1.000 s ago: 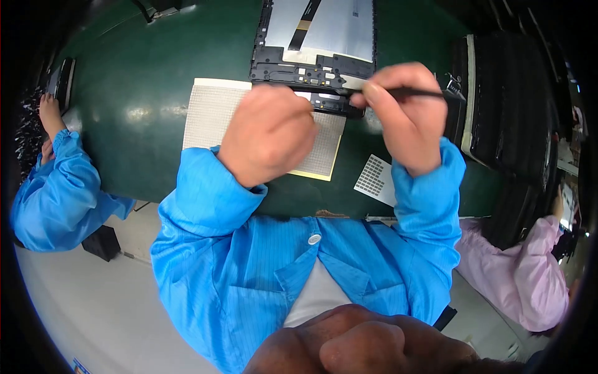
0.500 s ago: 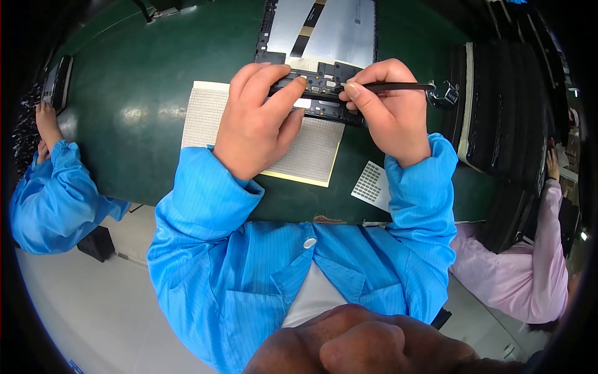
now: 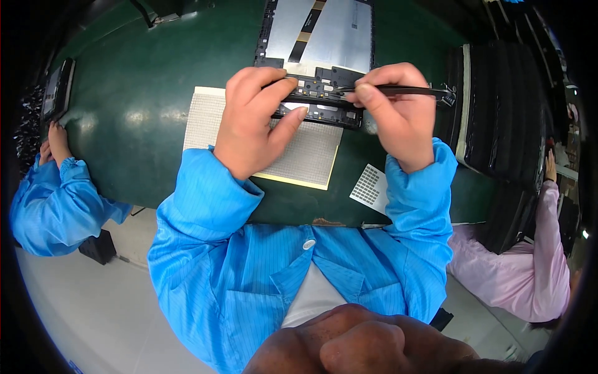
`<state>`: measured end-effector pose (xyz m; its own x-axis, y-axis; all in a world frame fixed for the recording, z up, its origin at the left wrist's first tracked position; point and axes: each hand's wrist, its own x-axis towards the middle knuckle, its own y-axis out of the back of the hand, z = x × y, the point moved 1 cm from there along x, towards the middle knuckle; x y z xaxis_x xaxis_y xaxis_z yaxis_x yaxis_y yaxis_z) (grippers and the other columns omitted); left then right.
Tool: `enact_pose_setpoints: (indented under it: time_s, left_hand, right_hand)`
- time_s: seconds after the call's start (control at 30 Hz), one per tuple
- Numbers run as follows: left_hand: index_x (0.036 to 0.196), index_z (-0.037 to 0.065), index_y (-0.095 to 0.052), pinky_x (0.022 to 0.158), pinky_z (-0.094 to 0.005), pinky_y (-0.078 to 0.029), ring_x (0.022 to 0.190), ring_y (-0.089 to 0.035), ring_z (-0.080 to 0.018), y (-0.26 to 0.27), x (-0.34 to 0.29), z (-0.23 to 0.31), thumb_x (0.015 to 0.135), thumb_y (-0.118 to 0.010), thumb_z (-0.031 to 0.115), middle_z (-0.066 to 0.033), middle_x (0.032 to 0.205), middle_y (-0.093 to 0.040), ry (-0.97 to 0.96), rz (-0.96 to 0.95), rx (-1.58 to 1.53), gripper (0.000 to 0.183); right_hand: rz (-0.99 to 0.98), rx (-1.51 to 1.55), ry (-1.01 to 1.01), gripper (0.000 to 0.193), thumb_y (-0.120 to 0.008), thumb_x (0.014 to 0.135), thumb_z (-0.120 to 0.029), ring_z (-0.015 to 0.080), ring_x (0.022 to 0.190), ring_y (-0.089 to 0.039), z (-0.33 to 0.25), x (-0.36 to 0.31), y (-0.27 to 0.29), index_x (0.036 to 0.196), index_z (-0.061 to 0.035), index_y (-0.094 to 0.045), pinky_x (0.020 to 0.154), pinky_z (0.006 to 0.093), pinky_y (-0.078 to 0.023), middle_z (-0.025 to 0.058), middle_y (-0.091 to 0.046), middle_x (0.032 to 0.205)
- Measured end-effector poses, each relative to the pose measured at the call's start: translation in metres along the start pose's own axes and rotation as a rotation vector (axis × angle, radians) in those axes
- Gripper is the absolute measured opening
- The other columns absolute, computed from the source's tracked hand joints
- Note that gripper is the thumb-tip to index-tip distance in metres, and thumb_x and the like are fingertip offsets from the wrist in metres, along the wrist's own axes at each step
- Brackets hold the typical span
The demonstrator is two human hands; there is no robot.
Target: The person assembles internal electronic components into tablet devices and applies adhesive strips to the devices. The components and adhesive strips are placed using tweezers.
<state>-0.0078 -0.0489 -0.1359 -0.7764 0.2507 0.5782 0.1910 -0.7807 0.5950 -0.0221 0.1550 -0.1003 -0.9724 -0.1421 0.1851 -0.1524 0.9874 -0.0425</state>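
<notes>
A flat device point(image 3: 339, 40) with a silvery metal back and black frame lies before me; a dark ribbon cable point(image 3: 304, 37) runs down it. Across its near end is a black plastic strip point(image 3: 324, 87) with small cutouts and gold dots. My left hand point(image 3: 252, 118) grips the strip's left end, fingertips on top and thumb at the near edge. In my right hand point(image 3: 398, 115), black tweezers point(image 3: 411, 91) are pinched between thumb and fingers. Their tip points left, at the strip's surface. Whether the tip holds anything is too small to tell.
Under the device lies a gridded sheet point(image 3: 299, 165) with a yellow edge. A small sheet of dark pads point(image 3: 370, 187) rests near my right sleeve. Black stacked trays point(image 3: 504, 112) stand at right. Co-workers sit on both sides; another device point(image 3: 58, 90) is far left.
My right hand and the tweezers have shifted slightly right and down. The fingers of my left hand have moved a little on the strip, which stays in nearly the same place.
</notes>
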Motion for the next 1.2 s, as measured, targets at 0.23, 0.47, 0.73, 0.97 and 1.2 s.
enact_pose_setpoints:
  time_s: [0.23,0.47,0.73,0.97,1.2]
  left_hand:
    - [0.102,0.007,-0.062,0.087,-0.0400,-0.041,0.101,-0.049,-0.0329,0.003,0.002,0.002,0.066,-0.073,0.006,-0.0122,0.105,-0.054,-0.045,-0.046,0.091,0.038]
    - [0.102,0.008,-0.063,0.090,-0.0445,-0.040,0.104,-0.047,-0.0345,0.000,0.000,0.010,0.065,-0.073,0.009,-0.0120,0.109,-0.054,-0.079,-0.108,0.223,0.038]
    - [0.103,0.015,-0.064,0.094,-0.0530,-0.029,0.111,-0.045,-0.0307,-0.012,0.006,0.029,0.070,-0.070,0.015,-0.0088,0.113,-0.053,-0.121,-0.200,0.347,0.033]
    - [0.117,0.003,-0.056,0.098,-0.0422,-0.036,0.115,-0.048,-0.0304,-0.005,0.004,0.008,0.079,-0.066,0.010,-0.0171,0.124,-0.050,0.096,-0.010,-0.066,0.040]
    - [0.116,-0.005,-0.054,0.089,-0.0319,-0.042,0.106,-0.053,-0.0267,-0.006,0.010,-0.029,0.089,-0.055,0.016,-0.0207,0.114,-0.055,0.567,0.087,-0.206,0.034]
  right_hand:
    - [-0.162,-0.301,0.077,0.012,-0.065,0.081,-0.002,0.0120,0.074,-0.058,0.010,0.000,0.000,0.088,0.0022,-0.056,0.065,0.0252,-0.049,0.0080,-0.058,0.082]
    - [0.235,-0.056,0.229,0.015,-0.062,0.087,-0.010,0.0098,0.068,-0.055,0.025,0.001,0.018,0.095,0.0001,-0.054,0.062,0.0226,-0.047,0.0048,-0.057,0.079]
    - [0.234,-0.033,0.202,0.015,-0.054,0.092,-0.011,0.0095,0.070,-0.054,0.036,0.001,0.018,0.103,-0.0008,-0.054,0.063,0.0227,-0.047,0.0037,-0.056,0.082]
    - [0.333,-0.178,0.241,0.019,-0.058,0.089,-0.009,0.0116,0.078,-0.054,0.049,0.010,0.025,0.105,-0.0001,-0.053,0.071,0.0254,-0.047,0.0048,-0.056,0.086]
    - [0.243,-0.101,0.179,0.032,-0.066,0.082,-0.008,0.0127,0.083,-0.054,0.068,0.015,0.023,0.108,0.0016,-0.049,0.073,0.0257,-0.047,0.0086,-0.057,0.093]
